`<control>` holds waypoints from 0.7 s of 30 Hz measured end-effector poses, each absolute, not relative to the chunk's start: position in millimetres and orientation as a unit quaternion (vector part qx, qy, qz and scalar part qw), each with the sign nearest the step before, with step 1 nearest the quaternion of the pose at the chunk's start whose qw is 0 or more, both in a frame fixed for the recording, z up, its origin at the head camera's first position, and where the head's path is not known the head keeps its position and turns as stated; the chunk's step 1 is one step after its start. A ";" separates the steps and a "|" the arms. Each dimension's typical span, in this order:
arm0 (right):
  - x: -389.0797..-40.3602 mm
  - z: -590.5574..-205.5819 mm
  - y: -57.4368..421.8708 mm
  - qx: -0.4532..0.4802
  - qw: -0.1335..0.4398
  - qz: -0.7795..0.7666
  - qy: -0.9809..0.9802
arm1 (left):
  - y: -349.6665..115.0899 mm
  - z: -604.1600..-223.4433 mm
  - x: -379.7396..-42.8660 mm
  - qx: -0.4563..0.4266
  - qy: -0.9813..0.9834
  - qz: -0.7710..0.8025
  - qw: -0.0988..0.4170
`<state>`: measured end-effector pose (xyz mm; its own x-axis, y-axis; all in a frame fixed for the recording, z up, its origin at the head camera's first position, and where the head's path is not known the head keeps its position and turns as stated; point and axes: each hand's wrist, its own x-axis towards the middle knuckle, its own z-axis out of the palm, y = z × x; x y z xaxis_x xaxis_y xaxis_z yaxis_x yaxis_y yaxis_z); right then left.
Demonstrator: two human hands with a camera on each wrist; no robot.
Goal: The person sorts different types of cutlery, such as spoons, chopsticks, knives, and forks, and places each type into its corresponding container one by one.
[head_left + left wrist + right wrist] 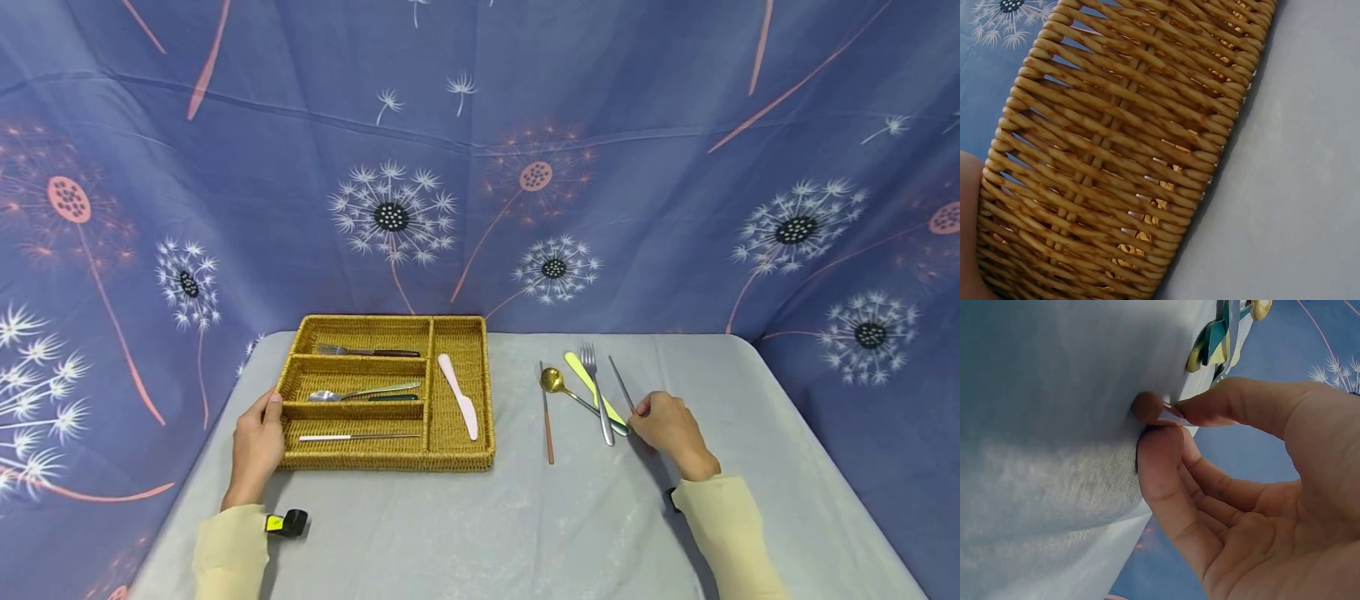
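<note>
My left hand holds the left side of a woven cutlery tray, its thumb at the rim; the left wrist view is filled by the tray's wicker wall. To the right, my right hand pinches a chopstick with a metal tip and a brown end between thumb and forefinger. Just left of that hand lie a silver fork, a yellow-handled utensil and a gold spoon, overlapping. Another brown-handled chopstick lies farther left.
Inside the tray are a dark-handled fork at the back, a spoon with a dark green handle beside it, a white-and-metal chopstick in front, and a pink knife on the right. A patterned blue cloth hangs behind the table.
</note>
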<state>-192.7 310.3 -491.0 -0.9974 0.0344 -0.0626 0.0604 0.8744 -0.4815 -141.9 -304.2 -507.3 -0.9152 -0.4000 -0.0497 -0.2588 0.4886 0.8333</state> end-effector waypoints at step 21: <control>-187.0 -492.0 316.8 0.019 0.014 -0.236 0.971 | -302.7 -505.6 -140.5 0.192 -0.857 -0.472 0.081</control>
